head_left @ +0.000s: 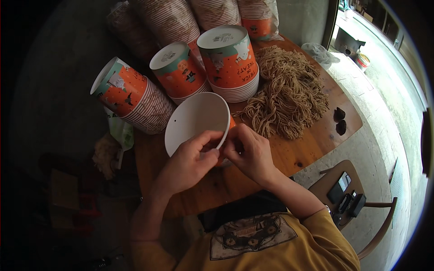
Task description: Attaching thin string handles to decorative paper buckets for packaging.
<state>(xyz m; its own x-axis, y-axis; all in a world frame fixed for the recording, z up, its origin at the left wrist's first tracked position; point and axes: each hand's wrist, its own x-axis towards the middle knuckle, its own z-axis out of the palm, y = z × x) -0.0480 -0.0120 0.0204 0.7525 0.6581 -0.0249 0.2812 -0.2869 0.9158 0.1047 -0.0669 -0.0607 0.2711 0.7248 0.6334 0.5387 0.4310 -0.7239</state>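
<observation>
My left hand (191, 159) and my right hand (247, 151) both grip one paper bucket (194, 118), tilted so its white inside faces me. Its orange outside shows only as a sliver at the right. The fingers of both hands meet at the rim nearest me, the left thumb and fingers pinching the edge, the right fingers curled against the outer wall. What they pinch there is too small to tell. A heap of tan twine pieces (289, 90) lies on the round wooden table (235, 185), just right of the bucket.
Stacks of orange and green printed paper buckets (228, 58) stand upside down behind, one stack (131, 97) lying on its side at left. Wrapped stacks (212, 11) lean at the back. Two small dark lumps (340, 119) sit near the table's right edge. A wooden chair (348, 194) holds dark devices.
</observation>
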